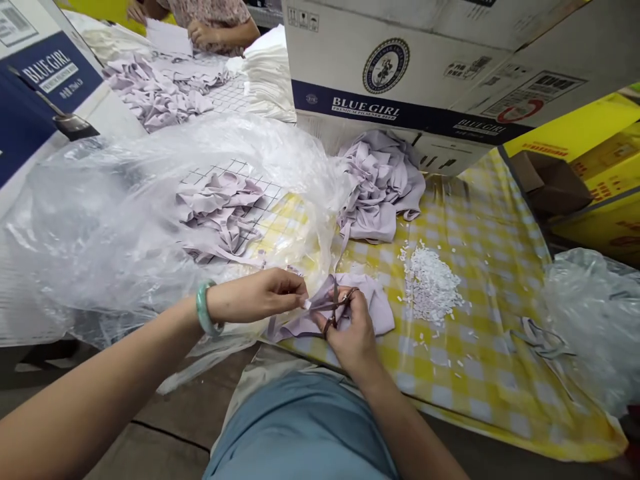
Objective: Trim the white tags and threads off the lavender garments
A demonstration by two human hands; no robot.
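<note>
"Lilac cloth (379, 307): where does it lie?"

"Near edge of the worktop (500, 287), partly beneath the right hand (354, 333) and the scissors (333, 307)."

"How is that grip?"

"Closed around the scissors' handles."

"And the left hand (267, 293)?"

"Its grip pinches a small white piece (306, 304) just beside the blades."

"Anything near?"

"White scraps (433, 283) heaped to the right, a lilac pile (383, 183) farther back, against a large carton (370, 100)."

Yellow-checked tabletop (480, 220) carries lilac cloth piece (381, 307) at near edge, lilac fabric heap (377, 190) farther back, white scraps pile (433, 283) right, clear plastic sheeting (125, 200) left, crumpled plastic (590, 313) at right edge.
</note>
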